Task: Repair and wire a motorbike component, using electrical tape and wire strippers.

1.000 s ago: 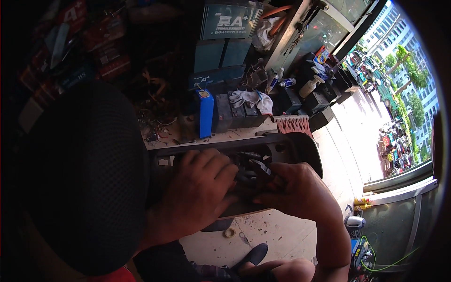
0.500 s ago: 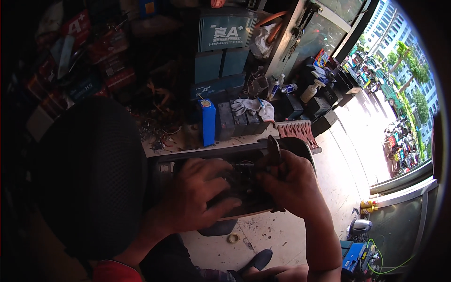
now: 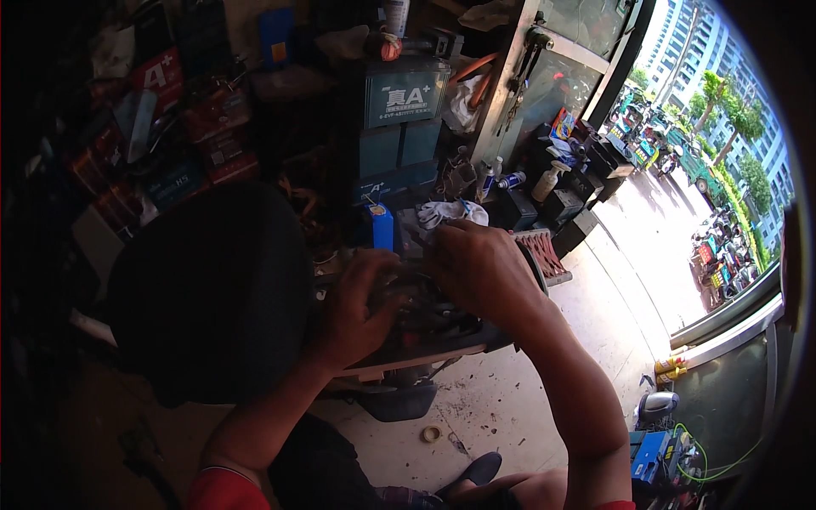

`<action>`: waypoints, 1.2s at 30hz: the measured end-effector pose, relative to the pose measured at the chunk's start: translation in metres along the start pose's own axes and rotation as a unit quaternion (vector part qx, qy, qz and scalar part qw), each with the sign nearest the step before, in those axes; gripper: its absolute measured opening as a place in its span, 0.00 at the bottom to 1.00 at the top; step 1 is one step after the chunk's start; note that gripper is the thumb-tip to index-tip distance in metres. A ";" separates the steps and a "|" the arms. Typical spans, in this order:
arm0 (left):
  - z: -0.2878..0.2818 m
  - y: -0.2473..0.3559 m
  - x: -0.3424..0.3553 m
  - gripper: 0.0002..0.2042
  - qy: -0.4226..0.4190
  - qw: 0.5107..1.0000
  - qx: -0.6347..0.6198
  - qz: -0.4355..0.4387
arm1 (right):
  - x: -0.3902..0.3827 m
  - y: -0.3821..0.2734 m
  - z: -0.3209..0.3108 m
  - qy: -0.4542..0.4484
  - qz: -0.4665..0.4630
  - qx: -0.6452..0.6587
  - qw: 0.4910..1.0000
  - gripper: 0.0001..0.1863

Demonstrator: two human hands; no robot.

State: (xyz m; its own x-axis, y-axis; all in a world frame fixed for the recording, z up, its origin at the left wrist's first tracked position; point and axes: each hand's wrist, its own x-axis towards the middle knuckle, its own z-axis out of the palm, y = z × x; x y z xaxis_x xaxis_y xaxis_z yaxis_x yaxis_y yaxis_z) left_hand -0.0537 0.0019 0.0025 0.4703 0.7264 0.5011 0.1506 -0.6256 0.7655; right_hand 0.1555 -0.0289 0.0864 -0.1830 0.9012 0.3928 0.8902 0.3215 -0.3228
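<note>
A dark open compartment (image 3: 408, 361) with a tangle of black wires (image 3: 425, 314) lies under both my hands. At its left edge my left hand (image 3: 353, 314) is curved over the wires, thumb and fingers apart, nothing visible between them. My right hand (image 3: 480, 263) is at the far right part of the compartment, back of the hand up and fingers bent. Its fingertips are hidden, and what they grip cannot be made out. A large black padded seat (image 3: 212, 297) rises to the left of the compartment.
Beyond the compartment stand a blue battery pack (image 3: 381, 228), white gloves (image 3: 450, 212) and stacked green batteries (image 3: 404, 93). A spray bottle (image 3: 548, 181) and cans are at the right. A tape roll (image 3: 432, 434) lies on the floor near my foot (image 3: 483, 469).
My right hand has moved up and left, and the dark pointed tool that stuck out of it no longer shows. My left hand has drawn back from reaching flat over the wires. The view has shifted.
</note>
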 end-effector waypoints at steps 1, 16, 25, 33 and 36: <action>0.002 0.003 0.003 0.19 0.034 0.999 -0.018 0.002 | 0.000 -0.006 -0.005 0.029 -0.027 0.029 0.999 0.10; 0.006 -0.024 0.004 0.11 -0.032 0.975 0.219 0.031 | -0.020 0.024 0.025 -0.089 0.163 -0.050 0.981 0.12; 0.002 -0.028 0.002 0.08 0.003 0.999 0.044 -0.003 | -0.011 -0.003 0.012 -0.021 0.096 -0.026 0.995 0.11; -0.004 -0.038 -0.002 0.09 0.051 0.959 -0.277 -0.043 | -0.008 -0.014 0.003 -0.088 0.168 0.249 0.950 0.14; -0.004 -0.036 -0.004 0.09 0.043 0.964 -0.261 -0.007 | -0.016 -0.025 -0.007 -0.091 0.172 0.203 0.960 0.14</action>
State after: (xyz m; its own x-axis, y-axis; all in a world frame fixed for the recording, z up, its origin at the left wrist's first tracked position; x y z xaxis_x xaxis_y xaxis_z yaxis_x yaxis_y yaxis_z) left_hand -0.0642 0.0223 -0.0254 0.3933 0.7690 0.5039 -0.3125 -0.4036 0.8599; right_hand 0.1394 -0.0533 0.0937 -0.0100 0.9983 0.0571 0.6820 0.0486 -0.7297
